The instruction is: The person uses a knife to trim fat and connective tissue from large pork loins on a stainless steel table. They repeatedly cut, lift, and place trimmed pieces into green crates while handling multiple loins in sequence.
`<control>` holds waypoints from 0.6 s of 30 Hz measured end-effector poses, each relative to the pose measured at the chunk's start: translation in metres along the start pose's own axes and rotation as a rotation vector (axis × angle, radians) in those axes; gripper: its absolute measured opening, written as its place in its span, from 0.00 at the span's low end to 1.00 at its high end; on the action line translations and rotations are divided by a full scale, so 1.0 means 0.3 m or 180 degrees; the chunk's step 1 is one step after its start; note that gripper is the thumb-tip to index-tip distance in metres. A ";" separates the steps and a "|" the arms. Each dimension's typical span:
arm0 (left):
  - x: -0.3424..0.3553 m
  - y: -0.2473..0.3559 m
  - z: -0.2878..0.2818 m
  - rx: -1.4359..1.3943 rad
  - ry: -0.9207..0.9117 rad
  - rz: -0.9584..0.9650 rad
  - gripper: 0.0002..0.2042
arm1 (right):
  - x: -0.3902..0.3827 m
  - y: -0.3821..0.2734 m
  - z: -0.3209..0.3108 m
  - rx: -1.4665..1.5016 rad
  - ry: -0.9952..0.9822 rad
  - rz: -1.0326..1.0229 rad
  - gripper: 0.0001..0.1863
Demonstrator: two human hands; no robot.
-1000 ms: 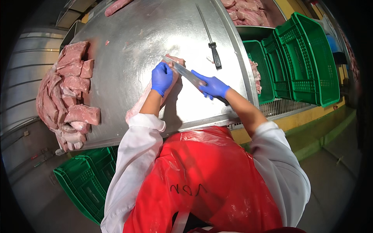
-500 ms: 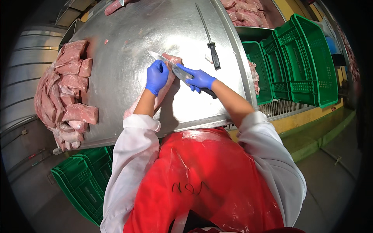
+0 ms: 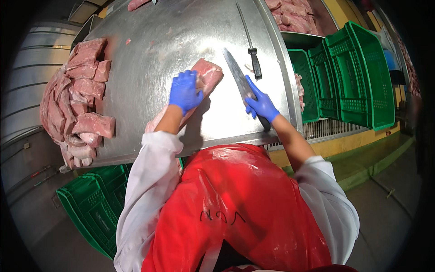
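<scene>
A long piece of pale pink meat (image 3: 210, 76) lies slantwise on the steel table (image 3: 154, 59), its far end broad and its near end partly behind my left forearm. My left hand (image 3: 185, 92), in a blue glove, rests over its middle with the fingers on top and the thumb along the right side, gripping it. To the right, my gloved right hand (image 3: 263, 105) is closed on a large knife (image 3: 235, 68) with a black handle. Its blade points away from me, apart from the meat, and the index finger lies along it.
A honing steel (image 3: 255, 63) lies near the table's right edge. Many meat pieces (image 3: 86, 88) are heaped at the left edge. Green crates (image 3: 355, 72) stand at the right, another green crate (image 3: 93, 213) below left. More meat (image 3: 297, 16) fills a container at the far right.
The knife has come off the meat and moved right with my right hand. My left hand has gone from a closed fist near the blade to lying over the meat.
</scene>
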State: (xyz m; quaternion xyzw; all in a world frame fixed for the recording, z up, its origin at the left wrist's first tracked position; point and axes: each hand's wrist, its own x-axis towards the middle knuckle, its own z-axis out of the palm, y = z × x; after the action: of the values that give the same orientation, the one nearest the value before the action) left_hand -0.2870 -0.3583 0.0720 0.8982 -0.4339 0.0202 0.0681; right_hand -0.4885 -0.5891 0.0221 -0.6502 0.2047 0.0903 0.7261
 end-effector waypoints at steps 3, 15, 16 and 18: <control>0.051 0.026 0.070 0.0639 -0.0988 -0.0151 0.14 | 0.164 -0.029 0.085 -0.0248 -0.0177 -0.0171 0.42; 0.129 -0.017 -0.120 0.0711 -0.1547 0.0141 0.14 | 0.115 -0.056 0.034 -0.1091 -0.1535 0.0309 0.40; 0.144 -0.005 -0.144 0.0730 -0.1607 0.0226 0.14 | 0.131 -0.098 0.065 -0.1131 -0.1487 0.0308 0.41; 0.173 -0.005 -0.145 0.0827 -0.1670 0.0320 0.15 | 0.225 -0.144 0.150 -0.1094 -0.1455 -0.0014 0.41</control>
State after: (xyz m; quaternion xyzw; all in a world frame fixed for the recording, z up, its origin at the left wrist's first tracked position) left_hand -0.2524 -0.3916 0.1200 0.8513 -0.4744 -0.1539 -0.1630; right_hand -0.4025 -0.5602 0.0366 -0.7270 0.0159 0.2663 0.6327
